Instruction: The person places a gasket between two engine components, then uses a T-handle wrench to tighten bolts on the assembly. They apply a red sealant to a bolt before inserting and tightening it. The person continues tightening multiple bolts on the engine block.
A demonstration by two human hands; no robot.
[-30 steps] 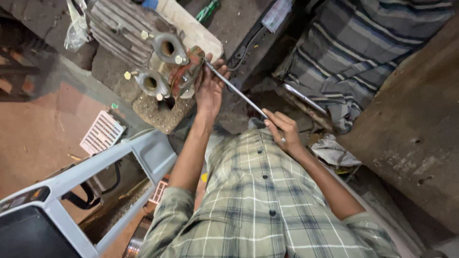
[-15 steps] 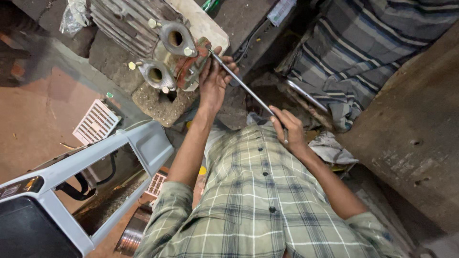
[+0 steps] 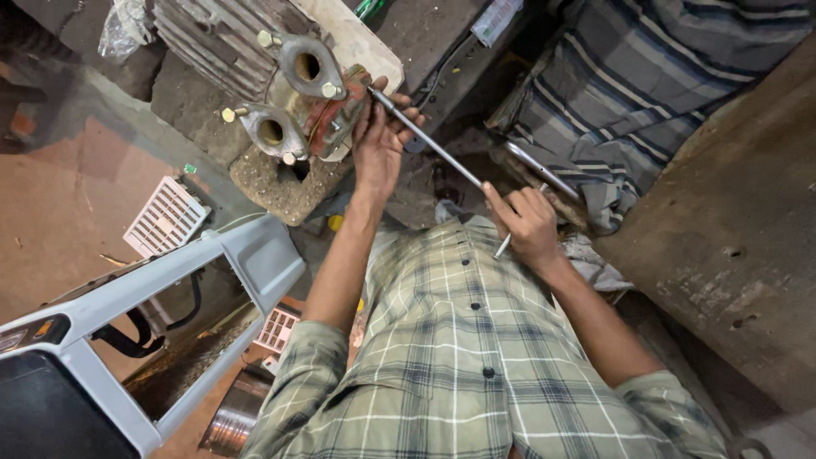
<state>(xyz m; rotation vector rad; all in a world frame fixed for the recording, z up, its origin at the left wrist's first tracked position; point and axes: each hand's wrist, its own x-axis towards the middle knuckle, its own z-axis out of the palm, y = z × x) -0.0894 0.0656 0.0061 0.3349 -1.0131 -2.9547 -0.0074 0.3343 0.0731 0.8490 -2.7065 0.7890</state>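
The right hand grips the near end of a long metal rod. The left hand pinches its far end at eleven o'clock against the engine block; probably not yet seated.

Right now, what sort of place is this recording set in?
Most likely a small engine or machine repair workshop. The left hand steadies a long metal rod at a finned engine block with studded ports; the right hand grips the rod's other end. The concrete floor is grimy and stained.
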